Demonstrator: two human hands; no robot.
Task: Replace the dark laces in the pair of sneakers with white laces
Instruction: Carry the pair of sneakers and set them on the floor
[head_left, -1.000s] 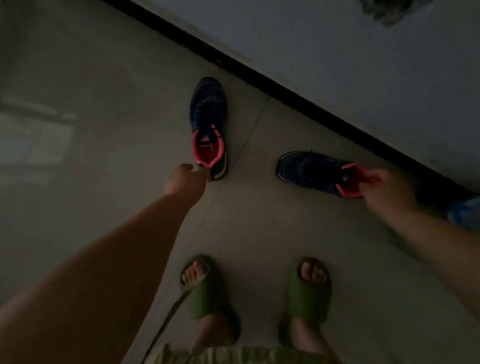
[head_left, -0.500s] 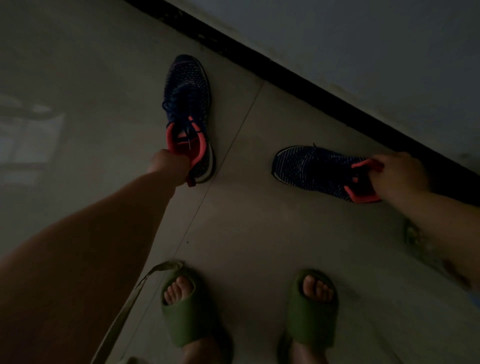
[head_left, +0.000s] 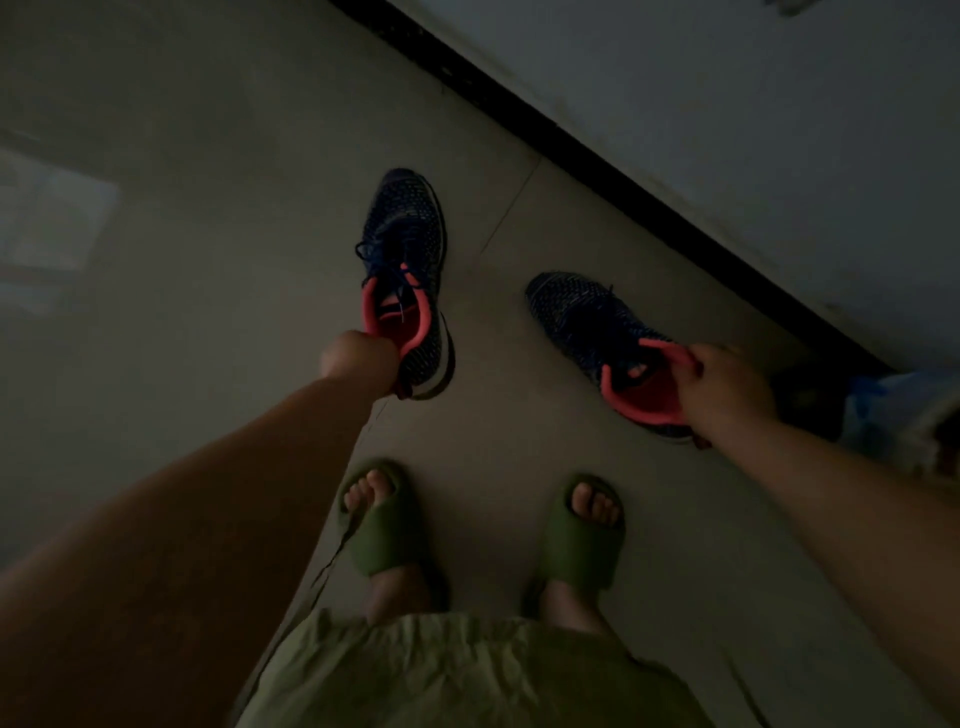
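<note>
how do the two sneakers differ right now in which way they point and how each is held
The left sneaker points its toe straight away from the person; the right sneaker points its toe toward the left sneaker. The left hand grips the left sneaker at the heel collar; the right hand pinches the right sneaker's collar at its side. Both are dark knit with coral lining and dark laces.

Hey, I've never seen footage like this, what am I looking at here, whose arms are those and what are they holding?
There is no machine here. A camera worn on a person's head looks down at their own arms and feet. The left hand grips the heel collar of one dark knit sneaker; the right hand grips the collar of the other sneaker. Both sneakers have red linings and dark laces. Below are green slides on a tiled floor, beside a wall's black baseboard. No white laces show.
</note>
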